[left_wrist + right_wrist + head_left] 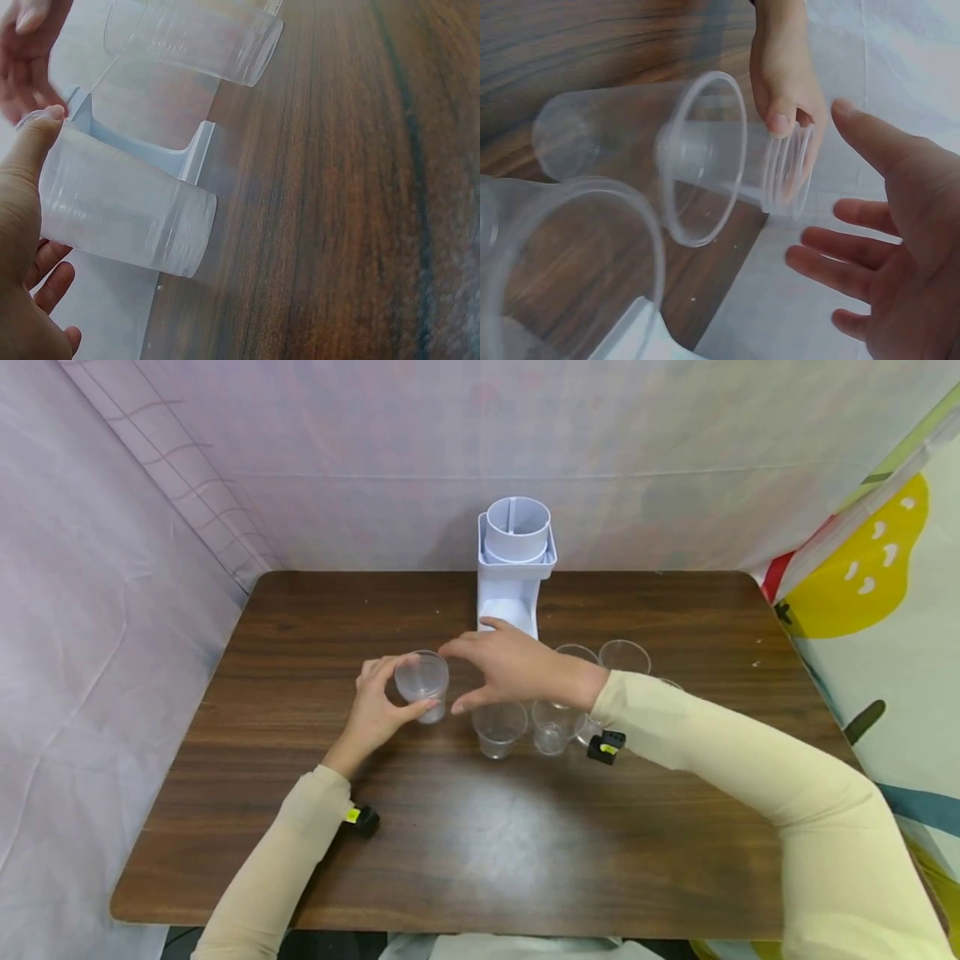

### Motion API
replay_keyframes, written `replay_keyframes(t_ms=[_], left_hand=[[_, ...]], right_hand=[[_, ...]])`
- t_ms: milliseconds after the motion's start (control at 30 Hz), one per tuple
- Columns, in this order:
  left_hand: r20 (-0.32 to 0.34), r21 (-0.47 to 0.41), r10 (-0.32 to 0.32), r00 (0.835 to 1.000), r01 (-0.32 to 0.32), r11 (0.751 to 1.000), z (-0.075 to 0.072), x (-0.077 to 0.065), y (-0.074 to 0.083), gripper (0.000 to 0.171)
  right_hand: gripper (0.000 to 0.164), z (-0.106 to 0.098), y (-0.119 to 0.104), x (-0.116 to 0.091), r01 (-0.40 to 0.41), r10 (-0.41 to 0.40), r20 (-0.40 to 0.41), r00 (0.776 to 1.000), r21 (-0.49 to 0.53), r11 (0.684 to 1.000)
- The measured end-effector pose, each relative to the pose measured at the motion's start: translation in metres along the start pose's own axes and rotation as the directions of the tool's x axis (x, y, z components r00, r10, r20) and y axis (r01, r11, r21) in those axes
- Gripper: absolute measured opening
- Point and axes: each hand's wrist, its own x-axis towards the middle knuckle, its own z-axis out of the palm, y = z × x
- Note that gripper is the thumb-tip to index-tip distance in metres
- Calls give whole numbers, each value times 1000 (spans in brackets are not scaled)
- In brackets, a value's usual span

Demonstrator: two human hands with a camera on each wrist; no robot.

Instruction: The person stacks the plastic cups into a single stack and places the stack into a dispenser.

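My left hand (pixel 372 714) grips a small stack of nested clear plastic cups (pixel 422 678) by the rims, thumb on the near side. Several rims lie close together on this stack (pixel 787 172) in the right wrist view. To its right, my right hand (pixel 517 670) reaches over the table, thumb and fingers spread, holding nothing. Below that hand stands one clear cup (pixel 498 728), mouth up, with another cup (pixel 551 731) beside it. More clear cups, such as one (pixel 625 657) farther back, stand partly hidden under the right forearm.
A white plastic stand (pixel 510 597) with a round tube (pixel 517 531) on top rises at the table's back edge, its lower part hidden by the right hand. The brown wooden table (pixel 487 860) meets a pale curtain (pixel 360 485) behind. Patterned cloth (pixel 862 568) hangs at the right.
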Motion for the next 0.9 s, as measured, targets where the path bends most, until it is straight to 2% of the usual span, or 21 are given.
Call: replay_keyframes(t_ms=[133,267,533,767,900], left_hand=[[-5,-2,-1,1000,1,1000,0,0,0,70],[-16,-6,7,1000,-7,1000,1,0,-1,69],[-25,-11,-2,1000,2,1000,0,-1,-2,68],[-30,-7,-6,1000,6,1000,-2,-1,-2,69],[-30,-6,-5,1000,5,1000,-2,-1,-4,68]], right_hand=[[84,4,2,-17,-14,16,103,995,-17,1000],[90,9,4,-32,-9,13,140,990,-22,1000],[89,20,8,-55,-7,9,79,997,-28,1000],[79,29,12,-57,15,-15,9,1000,6,1000],[81,31,12,-56,5,-6,16,1000,18,1000]])
